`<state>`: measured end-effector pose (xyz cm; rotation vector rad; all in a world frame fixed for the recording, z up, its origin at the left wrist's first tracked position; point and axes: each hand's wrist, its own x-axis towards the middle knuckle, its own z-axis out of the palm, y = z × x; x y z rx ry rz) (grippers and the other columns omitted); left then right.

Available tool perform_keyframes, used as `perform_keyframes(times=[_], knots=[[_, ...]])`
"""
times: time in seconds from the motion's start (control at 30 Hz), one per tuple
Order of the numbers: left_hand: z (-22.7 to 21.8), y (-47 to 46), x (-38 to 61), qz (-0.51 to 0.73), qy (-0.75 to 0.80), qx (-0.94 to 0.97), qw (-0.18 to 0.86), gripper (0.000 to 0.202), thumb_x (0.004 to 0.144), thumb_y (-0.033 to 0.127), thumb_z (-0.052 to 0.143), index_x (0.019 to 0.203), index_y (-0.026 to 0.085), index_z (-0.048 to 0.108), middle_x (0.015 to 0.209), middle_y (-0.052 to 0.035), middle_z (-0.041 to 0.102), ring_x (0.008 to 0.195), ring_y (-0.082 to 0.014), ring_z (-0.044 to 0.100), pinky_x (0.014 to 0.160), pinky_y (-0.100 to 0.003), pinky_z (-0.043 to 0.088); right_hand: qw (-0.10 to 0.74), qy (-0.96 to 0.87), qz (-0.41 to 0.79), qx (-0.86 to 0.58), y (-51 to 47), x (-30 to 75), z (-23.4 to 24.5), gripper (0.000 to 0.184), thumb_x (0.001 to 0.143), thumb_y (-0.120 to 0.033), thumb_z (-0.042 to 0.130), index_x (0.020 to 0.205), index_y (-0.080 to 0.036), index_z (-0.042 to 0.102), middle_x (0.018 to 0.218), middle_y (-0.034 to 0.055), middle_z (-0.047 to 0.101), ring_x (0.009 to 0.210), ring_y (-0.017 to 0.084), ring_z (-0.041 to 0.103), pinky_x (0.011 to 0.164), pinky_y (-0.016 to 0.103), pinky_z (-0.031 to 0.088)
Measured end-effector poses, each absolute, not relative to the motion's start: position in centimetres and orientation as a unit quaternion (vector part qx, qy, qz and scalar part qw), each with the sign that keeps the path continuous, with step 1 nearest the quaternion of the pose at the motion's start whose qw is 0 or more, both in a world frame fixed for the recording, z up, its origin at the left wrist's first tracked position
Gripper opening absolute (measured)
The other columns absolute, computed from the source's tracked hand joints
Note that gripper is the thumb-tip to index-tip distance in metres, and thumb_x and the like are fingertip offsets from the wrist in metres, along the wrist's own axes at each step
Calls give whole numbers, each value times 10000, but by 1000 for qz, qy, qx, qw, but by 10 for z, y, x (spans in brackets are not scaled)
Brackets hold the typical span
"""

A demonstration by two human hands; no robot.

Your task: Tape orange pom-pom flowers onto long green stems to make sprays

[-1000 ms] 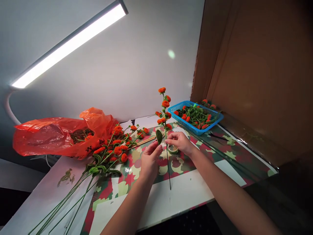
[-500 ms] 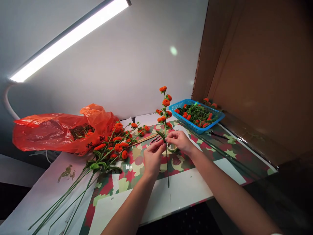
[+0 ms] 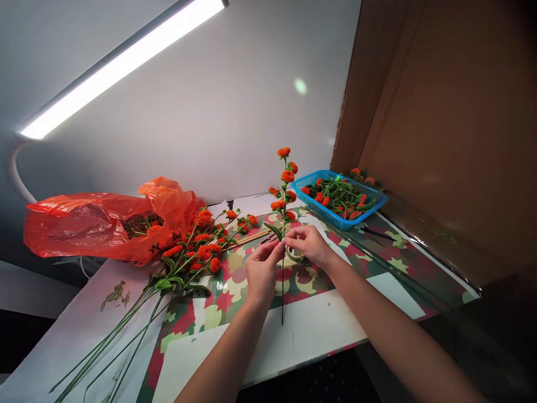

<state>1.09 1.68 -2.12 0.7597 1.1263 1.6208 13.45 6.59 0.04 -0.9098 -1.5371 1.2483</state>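
Between my hands a stem of orange artificial flowers point(image 3: 287, 177) stands nearly upright above the table. A bare dark wire point(image 3: 282, 291) runs down below my fingers. My left hand point(image 3: 262, 271) pinches the stem where a green leaf point(image 3: 273, 230) sticks out to the left. My right hand point(image 3: 310, 245) pinches the same spot from the right, thumb and fingertips together. Just behind my fingers a roll of green tape point(image 3: 295, 255) is partly hidden.
Finished-looking flower stems point(image 3: 168, 280) lie at the left beside a red plastic bag point(image 3: 100, 224) holding more. A blue basket point(image 3: 344, 224) of flowers and greenery stands at the back right. Long green wires point(image 3: 369, 254) and wooden sticks point(image 3: 247, 239) lie on the patterned table. A lamp point(image 3: 126, 67) hangs above.
The flower stem has turned and tilted slightly, its lower wire end swinging a little left. Both hands keep their pinch on it. The whole view has shifted slightly.
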Motion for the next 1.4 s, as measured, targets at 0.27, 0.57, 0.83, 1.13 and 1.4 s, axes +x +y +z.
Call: perform_keyframes(times=[0.27,0.57,0.83,1.13,1.4], knots=[[-17,11,14,646,509,393,411,293,582,285,782,837,148,734,812,-69,733,758,-193,670,728,-306,525,474,-651,449,-387,67,132,-4,126,662,-251,658,576,-160,664,553,-7,586,584,119,494,580,243,399],[-17,9,16,671,503,418,350,262,651,284,737,882,159,731,824,-74,727,722,-193,668,672,-300,534,510,-653,420,-370,62,127,-1,119,684,-255,658,605,-172,692,607,24,617,618,146,528,608,269,435],[-12,10,14,699,490,386,351,238,636,284,748,845,171,734,740,-42,711,628,-145,630,604,-261,511,496,-629,478,-360,59,125,3,161,694,-313,664,701,-163,722,679,29,644,653,143,530,656,282,441],[-3,12,7,680,419,305,519,308,497,272,819,776,163,745,663,-27,688,518,-81,559,543,-217,469,430,-544,681,-236,64,128,-1,283,647,-372,735,861,-188,723,778,29,683,781,163,607,758,311,468],[-3,11,8,658,408,307,554,303,485,286,828,739,149,735,605,-15,659,499,-83,550,527,-221,457,479,-552,634,-251,59,127,1,249,608,-408,748,654,-168,699,615,18,632,638,152,561,627,293,466]])
